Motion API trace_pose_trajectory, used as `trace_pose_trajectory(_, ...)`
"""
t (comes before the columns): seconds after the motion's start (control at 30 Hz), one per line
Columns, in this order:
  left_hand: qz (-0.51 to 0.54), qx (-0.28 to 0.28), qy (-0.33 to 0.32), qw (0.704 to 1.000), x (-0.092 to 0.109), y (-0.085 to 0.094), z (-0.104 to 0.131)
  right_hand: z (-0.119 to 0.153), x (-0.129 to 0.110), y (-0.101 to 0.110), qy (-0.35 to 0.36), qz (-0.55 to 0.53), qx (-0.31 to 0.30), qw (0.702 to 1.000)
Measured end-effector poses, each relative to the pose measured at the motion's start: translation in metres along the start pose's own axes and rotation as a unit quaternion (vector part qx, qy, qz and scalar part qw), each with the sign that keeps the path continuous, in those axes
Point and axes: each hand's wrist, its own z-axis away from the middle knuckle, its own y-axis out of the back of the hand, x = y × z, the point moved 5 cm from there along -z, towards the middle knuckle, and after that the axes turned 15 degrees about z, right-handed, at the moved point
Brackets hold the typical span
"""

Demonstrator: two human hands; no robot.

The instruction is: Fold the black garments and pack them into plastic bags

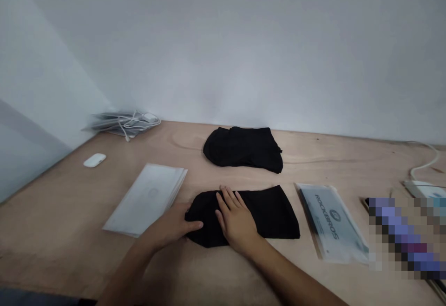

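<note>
A folded black cloth lies flat on the wooden table near its front. My right hand rests palm down on the middle of it, fingers spread. At the cloth's left end is my left hand, its thumb lying over the cloth and its other fingers partly hidden at the edge; whether they grip the fabric is unclear. Behind, a second folded black cloth lies untouched. To the right sits a clear-fronted packet marked ROCKBROS. A stack of frosted plastic bags lies left of the front cloth.
On the wooden table, a white case sits at left, and bags with a coiled white cable lie at the back left corner. A pixelated object and a white device with a cable are at right.
</note>
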Motion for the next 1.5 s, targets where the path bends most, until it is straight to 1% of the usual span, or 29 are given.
trace_pose_trajectory(0.1,0.013,0.029,-0.029,0.999,0.002,0.007,0.0,-0.001,0.002,0.002,-0.01,-0.03,0.007,0.999)
trace_pose_trajectory(0.17,0.001,0.058,-0.029,0.998,0.003,0.012,0.005,-0.001,0.01,0.006,-0.023,-0.067,0.016,0.997)
trace_pose_trajectory(0.27,-0.033,0.094,-0.028,0.995,0.011,0.019,0.018,0.0,0.035,0.017,-0.054,-0.12,0.035,0.991)
trace_pose_trajectory(0.33,-0.055,0.114,-0.047,0.991,0.024,0.019,0.024,0.004,0.057,0.026,-0.08,-0.142,0.053,0.985)
trace_pose_trajectory(0.4,-0.071,0.127,-0.071,0.987,0.04,0.009,0.026,0.01,0.079,0.037,-0.107,-0.157,0.075,0.979)
trace_pose_trajectory(0.43,-0.077,0.128,-0.08,0.986,0.047,0.0,0.023,0.013,0.089,0.042,-0.121,-0.163,0.086,0.975)
trace_pose_trajectory(0.5,-0.084,0.114,-0.094,0.985,0.058,-0.024,0.012,0.021,0.102,0.052,-0.142,-0.169,0.106,0.97)
trace_pose_trajectory(0.57,-0.07,0.076,-0.12,0.987,0.061,-0.054,-0.003,0.031,0.107,0.06,-0.149,-0.167,0.12,0.967)
trace_pose_trajectory(0.63,-0.054,0.025,-0.166,0.984,0.061,-0.077,-0.019,0.041,0.104,0.065,-0.137,-0.156,0.131,0.969)
trace_pose_trajectory(0.67,-0.06,0.015,-0.201,0.978,0.061,-0.083,-0.025,0.047,0.099,0.066,-0.121,-0.146,0.134,0.973)
trace_pose_trajectory(0.7,-0.082,0.022,-0.246,0.966,0.061,-0.085,-0.03,0.052,0.093,0.066,-0.099,-0.134,0.138,0.976)
trace_pose_trajectory(0.77,-0.161,0.063,-0.341,0.924,0.062,-0.078,-0.036,0.061,0.077,0.063,-0.042,-0.105,0.135,0.984)
trace_pose_trajectory(0.8,-0.204,0.079,-0.376,0.9,0.062,-0.073,-0.038,0.064,0.069,0.061,-0.012,-0.088,0.126,0.988)
trace_pose_trajectory(0.83,-0.243,0.083,-0.394,0.882,0.06,-0.068,-0.039,0.067,0.062,0.058,0.015,-0.069,0.112,0.991)
trace_pose_trajectory(0.87,-0.276,0.079,-0.395,0.873,0.056,-0.065,-0.04,0.069,0.055,0.056,0.036,-0.05,0.093,0.994)
trace_pose_trajectory(0.9,-0.301,0.075,-0.382,0.87,0.051,-0.062,-0.04,0.071,0.049,0.054,0.054,-0.033,0.071,0.996)
trace_pose_trajectory(0.97,-0.332,0.086,-0.337,0.877,0.038,-0.059,-0.034,0.075,0.041,0.053,0.09,-0.012,0.023,0.996)
trace_pose_trajectory(1.07,-0.342,0.127,-0.262,0.893,0.01,-0.064,-0.011,0.087,0.033,0.054,0.167,-0.018,-0.035,0.985)
trace_pose_trajectory(1.13,-0.326,0.137,-0.246,0.903,-0.008,-0.07,0.008,0.096,0.033,0.054,0.201,-0.032,-0.058,0.977)
trace_pose_trajectory(1.2,-0.317,0.139,-0.274,0.897,-0.017,-0.075,0.025,0.103,0.036,0.054,0.204,-0.043,-0.064,0.976)
trace_pose_trajectory(1.23,-0.322,0.132,-0.302,0.888,-0.018,-0.076,0.032,0.106,0.039,0.054,0.199,-0.048,-0.059,0.977)
trace_pose_trajectory(1.3,-0.351,0.083,-0.374,0.854,-0.014,-0.079,0.042,0.11,0.045,0.056,0.19,-0.058,-0.044,0.979)
trace_pose_trajectory(1.37,-0.383,0.012,-0.433,0.816,-0.007,-0.082,0.044,0.111,0.051,0.058,0.184,-0.069,-0.034,0.98)
trace_pose_trajectory(1.4,-0.394,-0.016,-0.451,0.801,-0.004,-0.082,0.043,0.112,0.053,0.059,0.186,-0.075,-0.036,0.979)
trace_pose_trajectory(1.43,-0.4,-0.032,-0.463,0.791,-0.002,-0.082,0.041,0.112,0.055,0.059,0.192,-0.079,-0.044,0.977)
trace_pose_trajectory(1.5,-0.399,-0.037,-0.476,0.783,0.001,-0.08,0.035,0.112,0.059,0.059,0.206,-0.088,-0.063,0.972)
